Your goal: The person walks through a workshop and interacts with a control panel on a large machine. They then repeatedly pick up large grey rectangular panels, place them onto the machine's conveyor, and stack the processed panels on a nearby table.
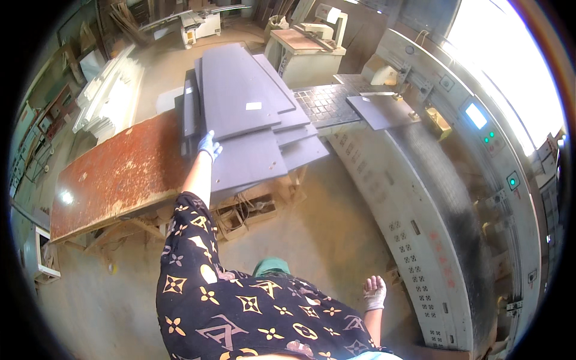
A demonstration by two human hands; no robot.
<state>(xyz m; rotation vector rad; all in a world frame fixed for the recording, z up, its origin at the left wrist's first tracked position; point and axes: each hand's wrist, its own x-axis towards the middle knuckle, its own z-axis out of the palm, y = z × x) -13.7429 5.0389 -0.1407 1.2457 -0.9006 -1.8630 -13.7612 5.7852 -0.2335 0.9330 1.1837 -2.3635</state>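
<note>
A stack of dark grey flat panels lies in overlapping layers ahead of me, with a small white label on the upper one. My left hand, in a pale blue glove, reaches out to the near left corner of that upper panel and appears to grip its edge. Part of the fingers is hidden there. Lower down on the right hangs my right hand, in a whitish glove with bare fingertips. Its fingers are loosely bent and nothing is in them.
A worn reddish-brown table stands left of the stack. On the right runs a long machine with a dark bed and lit buttons; another grey panel rests at its far end. White strips are piled at the far left.
</note>
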